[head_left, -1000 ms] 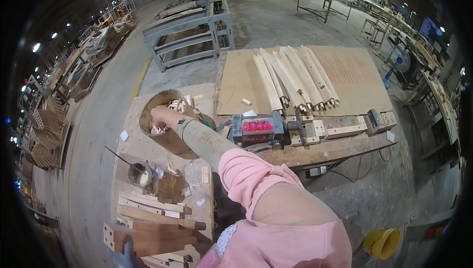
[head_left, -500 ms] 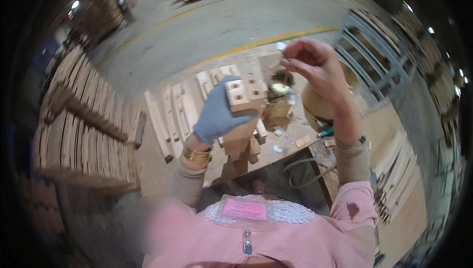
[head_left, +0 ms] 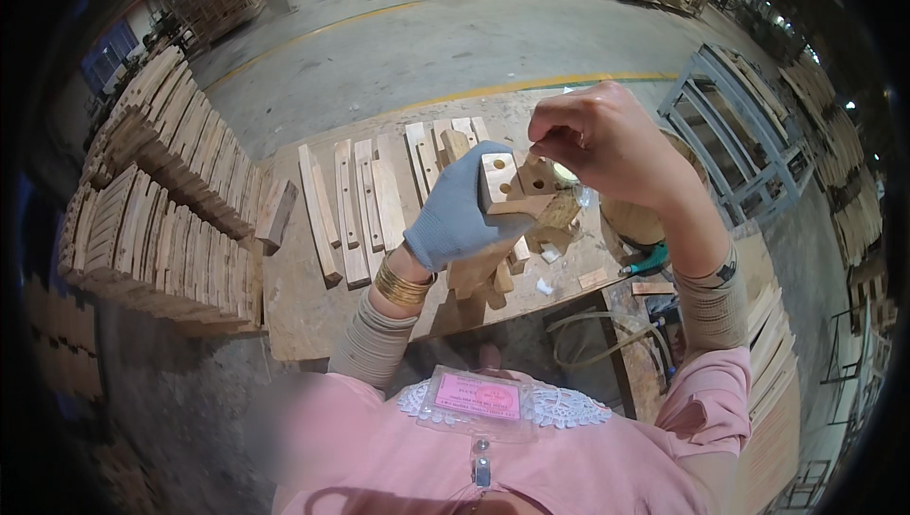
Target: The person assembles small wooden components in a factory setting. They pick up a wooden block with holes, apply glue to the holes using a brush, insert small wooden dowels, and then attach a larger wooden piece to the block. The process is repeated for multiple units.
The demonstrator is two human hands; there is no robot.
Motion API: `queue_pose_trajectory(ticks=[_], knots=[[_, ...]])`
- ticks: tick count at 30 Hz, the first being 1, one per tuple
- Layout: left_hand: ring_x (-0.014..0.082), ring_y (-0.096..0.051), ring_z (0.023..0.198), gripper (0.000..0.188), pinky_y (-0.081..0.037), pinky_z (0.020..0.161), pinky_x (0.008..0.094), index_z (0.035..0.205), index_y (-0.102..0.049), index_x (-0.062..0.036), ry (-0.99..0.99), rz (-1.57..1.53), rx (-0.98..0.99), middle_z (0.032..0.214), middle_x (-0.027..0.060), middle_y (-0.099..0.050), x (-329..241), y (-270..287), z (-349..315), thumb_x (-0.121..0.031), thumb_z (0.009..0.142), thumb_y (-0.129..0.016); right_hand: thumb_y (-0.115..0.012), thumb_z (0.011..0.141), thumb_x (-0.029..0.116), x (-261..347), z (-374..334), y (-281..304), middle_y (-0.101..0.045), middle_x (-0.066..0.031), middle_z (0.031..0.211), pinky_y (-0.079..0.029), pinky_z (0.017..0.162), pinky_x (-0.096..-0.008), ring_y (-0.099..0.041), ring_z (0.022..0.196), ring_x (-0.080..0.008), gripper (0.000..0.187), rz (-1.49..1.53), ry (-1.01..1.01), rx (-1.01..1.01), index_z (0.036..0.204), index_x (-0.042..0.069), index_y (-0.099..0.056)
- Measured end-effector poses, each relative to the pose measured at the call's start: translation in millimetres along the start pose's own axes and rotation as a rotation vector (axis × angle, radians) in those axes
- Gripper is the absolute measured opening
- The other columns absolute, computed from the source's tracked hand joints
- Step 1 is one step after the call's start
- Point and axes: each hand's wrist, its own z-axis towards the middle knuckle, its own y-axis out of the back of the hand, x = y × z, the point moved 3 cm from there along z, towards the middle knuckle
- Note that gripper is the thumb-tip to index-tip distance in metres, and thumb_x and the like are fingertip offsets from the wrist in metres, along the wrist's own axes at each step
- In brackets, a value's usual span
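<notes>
My left hand [head_left: 460, 214], in a grey-blue knit glove, is wrapped round a bundle of pale wooden pieces [head_left: 500, 195] with round drilled holes in their ends. These pieces are held upright, holes facing up. My bare right hand [head_left: 614, 147] hovers just above and to the right of the holes, its thumb and fingers pinched together. Whatever the pinch holds is hidden behind the fingers. Partly covered by the right hand is a small container [head_left: 565, 174] with pale contents. Several wooden strips [head_left: 363, 202], some drilled, lie side by side left of the gloved hand.
The wooden worktable [head_left: 289, 302] carries white scraps [head_left: 544, 285] near its front edge. A tall stack of wooden parts [head_left: 175, 254] stands at left. To the right are a green-handled tool [head_left: 651, 260], a looped hose [head_left: 578, 361], a round brown container [head_left: 633, 221] and a grey metal frame [head_left: 735, 141].
My right hand has come down and nearer the drilled ends. The gloved hand has tilted the wooden pieces slightly and sits further right in the picture. The whole view has shifted.
</notes>
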Motion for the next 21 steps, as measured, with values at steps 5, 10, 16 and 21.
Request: queue_pose_trajectory(ticks=[5, 10, 16, 21], knots=[[0.0115, -0.056, 0.084, 0.054, -0.046, 0.076, 0.0276, 0.107, -0.050, -0.0045, -0.063, 0.037, -0.009, 0.092, 0.0051, -0.059, 3, 4, 5, -0.016, 0.062, -0.078, -0.066, 0.073, 0.001, -3, 4, 1, -0.058, -0.0085, 0.062, -0.045, 0.051, -0.0301, -0.055, 0.052, -0.0208, 0.008, 0.004, 0.019, 0.026, 0.072, 0.002, -0.057], [0.0115, -0.057, 0.085, 0.056, -0.047, 0.076, 0.0272, 0.108, -0.050, -0.0042, -0.013, 0.060, -0.005, 0.093, 0.0051, -0.060, 7, 3, 11, -0.016, 0.062, -0.079, -0.064, 0.070, 0.002, -12, 6, 3, -0.060, -0.0130, 0.065, -0.047, 0.058, -0.0335, -0.059, 0.060, -0.0268, 0.013, 0.055, -0.010, 0.083, 0.082, 0.000, -0.060], [0.0127, -0.059, 0.090, 0.060, -0.047, 0.080, 0.0278, 0.111, -0.050, -0.0030, 0.017, 0.112, -0.030, 0.097, 0.0052, -0.061, 10, 12, 8, -0.013, 0.060, -0.080, -0.069, 0.077, 0.016, -83, -16, 33, -0.066, -0.0074, 0.090, -0.051, 0.059, -0.0247, -0.062, 0.065, -0.0132, 0.041, 0.168, -0.183, -0.120, 0.114, 0.004, -0.057], [0.0122, -0.059, 0.086, 0.056, -0.048, 0.077, 0.0268, 0.108, -0.050, -0.0023, 0.043, 0.032, -0.056, 0.093, 0.0061, -0.061, 10, 7, 12, -0.011, 0.060, -0.078, -0.060, 0.074, 0.003, -270, -129, 31, -0.068, -0.0096, 0.082, -0.051, 0.064, -0.0287, -0.062, 0.073, -0.0156, 0.022, -0.078, -0.970, 0.211, 0.094, 0.000, -0.066]])
